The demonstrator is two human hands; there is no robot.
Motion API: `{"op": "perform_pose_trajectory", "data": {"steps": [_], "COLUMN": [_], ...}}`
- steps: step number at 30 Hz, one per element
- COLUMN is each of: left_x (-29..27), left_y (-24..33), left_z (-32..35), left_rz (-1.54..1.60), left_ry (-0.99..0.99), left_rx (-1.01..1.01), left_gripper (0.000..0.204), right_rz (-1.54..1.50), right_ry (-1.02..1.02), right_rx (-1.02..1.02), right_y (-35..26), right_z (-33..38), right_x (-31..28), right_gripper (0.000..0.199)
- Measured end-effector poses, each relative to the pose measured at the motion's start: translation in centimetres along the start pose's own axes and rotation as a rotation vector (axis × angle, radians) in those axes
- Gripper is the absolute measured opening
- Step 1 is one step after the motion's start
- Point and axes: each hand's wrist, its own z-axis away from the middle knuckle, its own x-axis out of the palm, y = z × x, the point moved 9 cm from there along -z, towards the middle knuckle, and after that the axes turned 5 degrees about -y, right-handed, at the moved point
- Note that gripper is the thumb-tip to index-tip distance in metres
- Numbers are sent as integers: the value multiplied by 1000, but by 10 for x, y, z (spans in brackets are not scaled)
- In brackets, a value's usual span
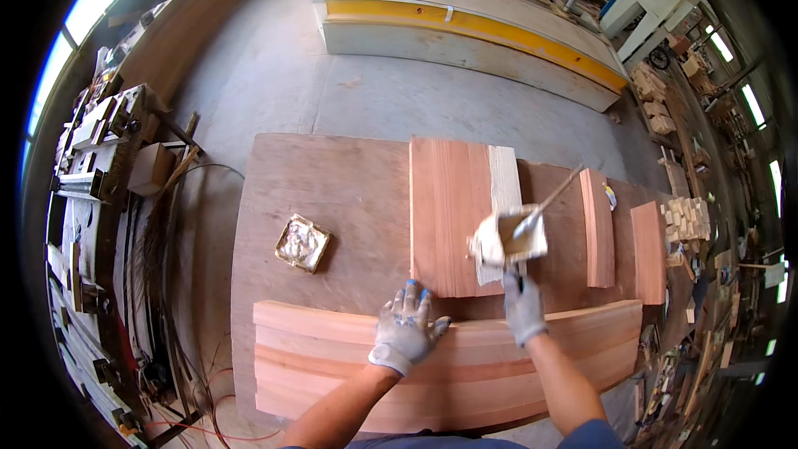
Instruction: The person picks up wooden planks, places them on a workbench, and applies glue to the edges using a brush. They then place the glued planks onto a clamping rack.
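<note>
My left hand (405, 324), in a grey work glove with blue marks on its fingertips, rests with fingers spread. It lies over the near curved boards and reaches the lower left corner of the upright row of reddish wood pieces (449, 208). My gloved right hand (524, 316) is closed on a squarish tub (490, 245) smeared with cream-coloured paste. A thin stick (563, 187) leans out of the tub, its lower end inside. Beneath the tub, a strip coated in cream paste (504, 170) runs along the row's right side. The right fingertips are partly hidden.
Another square tub of whitish paste (302, 243) sits left on the brown worktable (332, 175). Curved boards (332, 366) line its near edge. Two loose curved pieces (598, 229) (648, 254) stand right. Beyond is a yellow-striped machine (474, 23); a cluttered rack (91, 166) flanks the left.
</note>
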Motion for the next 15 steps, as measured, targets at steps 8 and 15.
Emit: {"op": "perform_pose_trajectory", "data": {"steps": [8,15], "left_x": [-3,-1], "left_y": [9,-3], "left_z": [-2,-4], "left_rz": [2,40], "left_ry": [25,-11], "left_rx": [59,-15], "left_gripper": [66,68], "right_rz": [-211,-405], "right_ry": [184,-65], "right_rx": [-109,-10], "right_y": [-102,-102], "right_z": [-240,-93], "right_x": [9,7], "right_gripper": [47,48]}}
